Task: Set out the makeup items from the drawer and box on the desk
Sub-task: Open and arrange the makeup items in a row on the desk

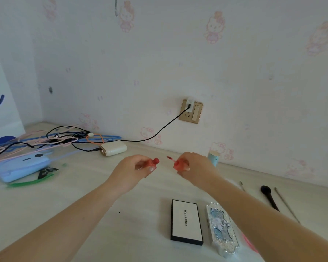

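While the left hand [134, 171] kept its grip curled round the red lip-gloss tube [151, 163], the right hand [192, 167] pinched the matching red cap [179, 165], whose thin applicator wand [169, 158] pointed back toward the tube's open neck; the two halves hung just apart in the air above the pale tabletop [83, 214], so each grip was clamped on its own piece and neither was free. That split hold looked like someone checking the shade or about to screw the thing together again, which is a guess, since nothing showed which way the parts were heading. Below the right grip and nearer the person lay a white palette box [186, 222] edged in black, with an ornate silver-blue case [222, 229] just beside it, both flat and lined up as if already set out. Farther out past the right forearm lay a black brush [269, 197] and a slim metal tool [286, 204], and a small pale-blue bottle [214, 157] stood just behind the right grip by the wall. Well off beyond the left grip sat a tangle of cables [55, 138], a white charger [113, 148] and a blue case [25, 167], unrelated to the makeup
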`<action>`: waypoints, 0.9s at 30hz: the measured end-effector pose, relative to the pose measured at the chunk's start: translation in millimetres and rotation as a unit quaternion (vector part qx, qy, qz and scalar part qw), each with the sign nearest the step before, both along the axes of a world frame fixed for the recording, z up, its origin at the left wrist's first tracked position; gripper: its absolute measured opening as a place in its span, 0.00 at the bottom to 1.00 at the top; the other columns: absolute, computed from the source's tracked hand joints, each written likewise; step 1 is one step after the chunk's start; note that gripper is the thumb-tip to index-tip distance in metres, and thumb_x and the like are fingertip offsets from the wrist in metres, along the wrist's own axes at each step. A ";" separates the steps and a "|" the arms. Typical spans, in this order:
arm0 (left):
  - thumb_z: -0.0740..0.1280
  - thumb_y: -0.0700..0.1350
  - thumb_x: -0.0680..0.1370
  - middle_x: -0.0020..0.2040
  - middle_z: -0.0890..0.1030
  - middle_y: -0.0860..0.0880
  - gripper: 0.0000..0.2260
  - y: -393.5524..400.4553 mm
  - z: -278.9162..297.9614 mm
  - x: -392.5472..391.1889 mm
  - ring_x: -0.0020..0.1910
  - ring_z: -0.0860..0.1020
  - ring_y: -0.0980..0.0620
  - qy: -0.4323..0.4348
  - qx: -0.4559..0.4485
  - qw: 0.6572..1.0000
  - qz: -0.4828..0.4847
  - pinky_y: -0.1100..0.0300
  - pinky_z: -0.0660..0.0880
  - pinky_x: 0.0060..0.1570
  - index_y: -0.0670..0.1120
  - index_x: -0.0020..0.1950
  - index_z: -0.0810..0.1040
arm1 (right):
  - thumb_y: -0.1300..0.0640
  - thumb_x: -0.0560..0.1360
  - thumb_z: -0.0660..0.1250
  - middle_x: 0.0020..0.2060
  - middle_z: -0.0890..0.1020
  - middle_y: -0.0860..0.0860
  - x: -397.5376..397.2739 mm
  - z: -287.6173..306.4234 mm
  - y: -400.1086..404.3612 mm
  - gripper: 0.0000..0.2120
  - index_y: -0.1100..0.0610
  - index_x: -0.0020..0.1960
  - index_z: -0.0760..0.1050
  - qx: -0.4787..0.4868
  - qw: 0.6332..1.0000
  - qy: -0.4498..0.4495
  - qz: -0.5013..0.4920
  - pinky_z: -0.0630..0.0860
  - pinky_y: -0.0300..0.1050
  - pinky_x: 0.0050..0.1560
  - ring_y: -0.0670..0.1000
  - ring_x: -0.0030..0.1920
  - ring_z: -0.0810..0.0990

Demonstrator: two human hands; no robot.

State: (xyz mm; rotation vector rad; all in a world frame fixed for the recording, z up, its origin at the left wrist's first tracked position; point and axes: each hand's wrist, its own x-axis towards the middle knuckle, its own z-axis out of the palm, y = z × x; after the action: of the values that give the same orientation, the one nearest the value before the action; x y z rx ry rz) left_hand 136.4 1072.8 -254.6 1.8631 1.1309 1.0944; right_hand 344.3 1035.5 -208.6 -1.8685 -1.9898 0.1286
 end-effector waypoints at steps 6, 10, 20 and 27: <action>0.68 0.37 0.75 0.37 0.82 0.47 0.04 9.7 -3.8 20.7 0.37 0.79 0.55 -0.091 -0.078 0.993 -0.009 0.64 0.75 0.48 0.46 0.44 0.80 | 0.58 0.68 0.74 0.43 0.82 0.44 -4.7 -41.8 23.5 0.11 0.49 0.44 0.72 -0.035 0.947 0.315 -0.059 0.75 0.38 0.42 0.46 0.47 0.81; 0.69 0.39 0.75 0.38 0.83 0.49 0.05 30.5 -12.9 36.0 0.35 0.79 0.61 -0.077 -0.104 0.992 -0.002 0.66 0.73 0.44 0.49 0.43 0.80 | 0.56 0.68 0.74 0.42 0.80 0.46 -1.0 -65.9 41.9 0.12 0.51 0.47 0.74 -0.061 0.935 0.338 -0.090 0.73 0.38 0.40 0.48 0.45 0.79; 0.70 0.36 0.74 0.30 0.81 0.58 0.06 71.2 -38.7 63.5 0.28 0.77 0.68 -0.060 -0.112 0.991 0.036 0.77 0.69 0.32 0.46 0.43 0.79 | 0.56 0.69 0.72 0.38 0.80 0.42 13.1 -91.6 64.6 0.09 0.50 0.47 0.75 -0.072 0.937 0.321 -0.118 0.72 0.39 0.39 0.46 0.43 0.79; 0.71 0.36 0.72 0.35 0.83 0.57 0.07 78.7 -48.4 66.7 0.37 0.80 0.64 -0.039 -0.106 0.993 0.039 0.72 0.72 0.43 0.48 0.45 0.80 | 0.53 0.71 0.70 0.47 0.83 0.45 10.6 -95.6 75.2 0.10 0.50 0.52 0.77 -0.072 0.951 0.279 -0.111 0.75 0.41 0.49 0.47 0.49 0.80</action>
State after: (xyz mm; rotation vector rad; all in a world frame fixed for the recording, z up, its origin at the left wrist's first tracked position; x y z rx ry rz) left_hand 203.2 1151.5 -303.0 1.6109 1.2315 1.0379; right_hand 354.9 1110.7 -304.2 -1.8600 -1.4107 0.6723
